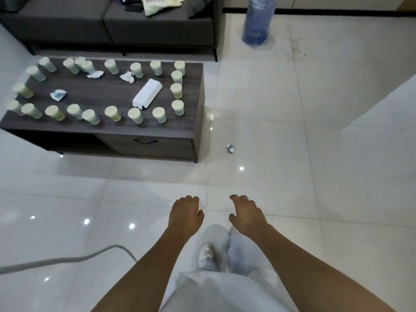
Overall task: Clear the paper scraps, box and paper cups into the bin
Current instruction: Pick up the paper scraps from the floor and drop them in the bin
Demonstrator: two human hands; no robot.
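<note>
Lying beyond hands [215, 213] (empty): scrap [230, 148]

Nothing here can be read. The white box [147, 93] on the coffee table [108, 129] shows plain faces, and the printed bag [161, 4] on the sofa [108, 25] behind that table is too blurred to make out.

I am standing in a home living room: a dark grey sofa [108, 25] sits behind a low wood-grain coffee table [144, 129] with a drawer, glossy white floor tiles [292, 131] spread under my feet, and a blue water jug [258, 21] stands by the wall.
</note>
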